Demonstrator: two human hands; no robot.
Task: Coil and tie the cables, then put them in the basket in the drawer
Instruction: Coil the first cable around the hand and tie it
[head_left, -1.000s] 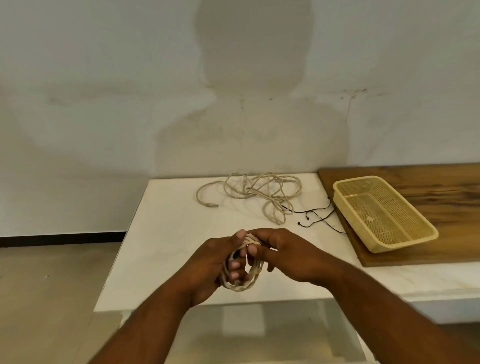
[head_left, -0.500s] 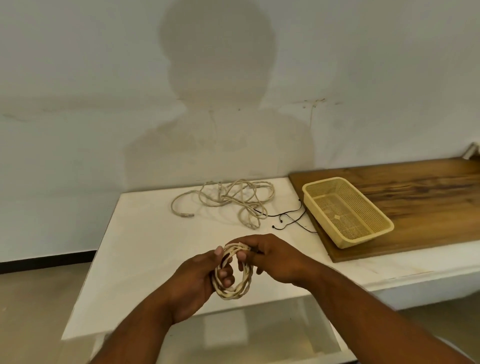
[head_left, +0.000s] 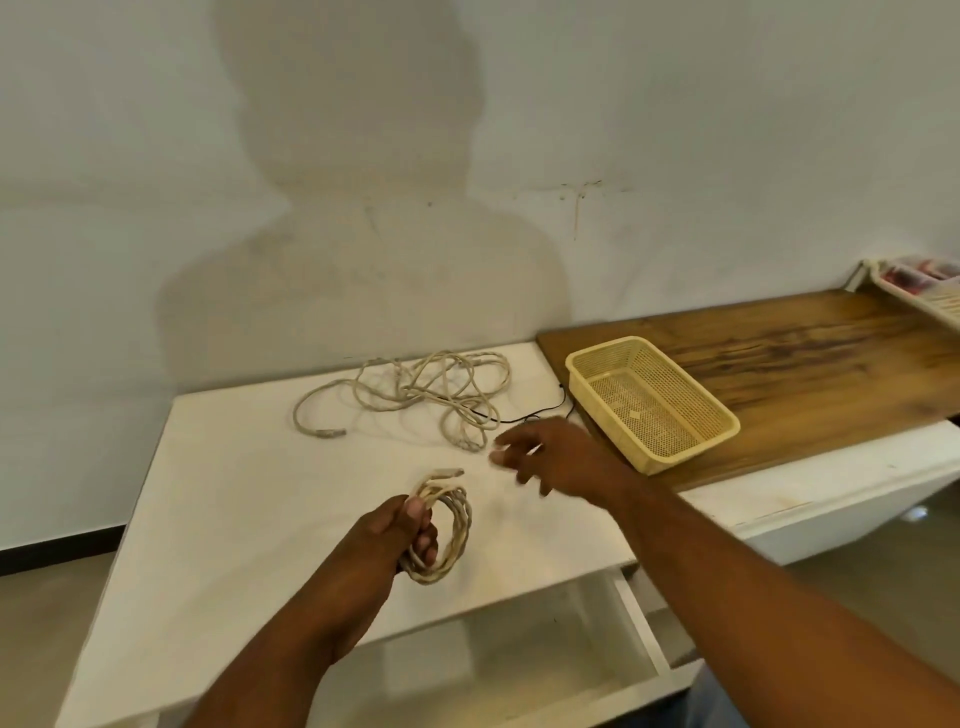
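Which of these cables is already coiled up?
The beige cable gripped in the left hand: it is wound into a ring. The other beige cable lies tangled on the table, and the thin black cable sprawls uncoiled.

View from above a white table (head_left: 249, 499). The left hand (head_left: 397, 532) grips a small coiled beige cable (head_left: 454, 519) just above the tabletop. The right hand (head_left: 556, 457) hovers nearby with fingers spread, holding nothing. Behind them lie a loose tangled beige cable (head_left: 426, 389) and a thin black cable (head_left: 540, 413). A yellow mesh basket (head_left: 680, 457) sits on a wooden board (head_left: 810, 353). An open white drawer (head_left: 519, 665) shows below the table's near edge.
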